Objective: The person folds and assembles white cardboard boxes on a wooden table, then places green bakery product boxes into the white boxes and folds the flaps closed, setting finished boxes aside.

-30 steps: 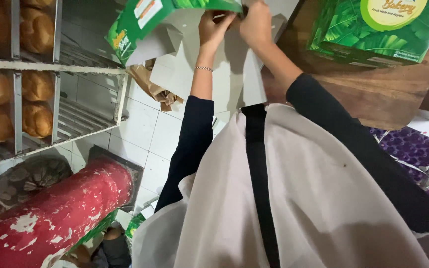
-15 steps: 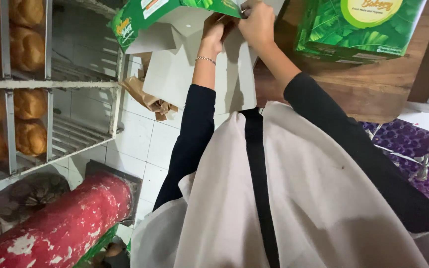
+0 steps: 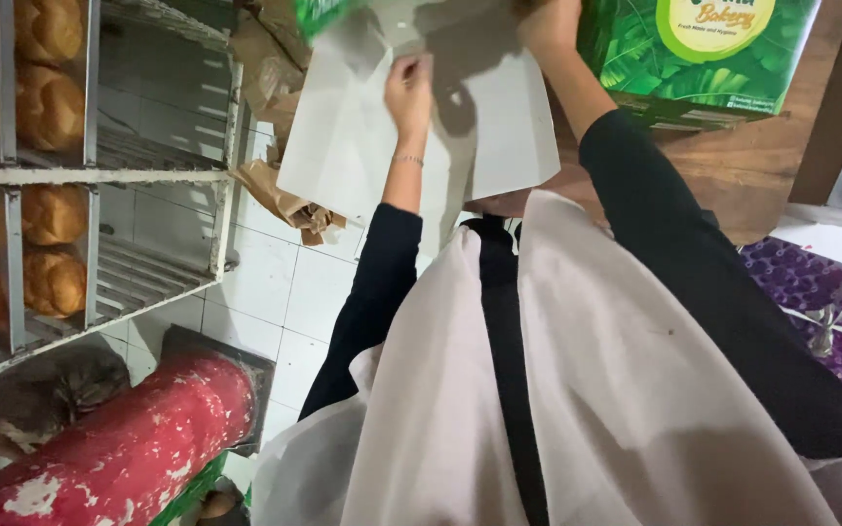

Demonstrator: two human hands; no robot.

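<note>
At the far left a white metal rack (image 3: pixel 90 175) holds golden bread loaves (image 3: pixel 51 97), and a worn red cylinder (image 3: pixel 119 458) lies on the tiled floor below it. Just right of the rack, crumpled brown paper (image 3: pixel 289 200) hangs near the unfolded white cardboard box blank (image 3: pixel 363 146) that the person holds up in front of the chest. The left hand (image 3: pixel 409 93) presses flat against the middle panel, fingers spread on the board rather than clenched. The right hand (image 3: pixel 550 24) reaches the upper right flap at the picture's edge; whether it pinches the flap cannot be told. The blank looks light, thin and fairly stiff, likely to crease along its folds, so the panel edges near the scored lines seem the best hold. Right of it, a finished green printed box (image 3: pixel 699 49) sits on a wooden table (image 3: pixel 733 166).
</note>
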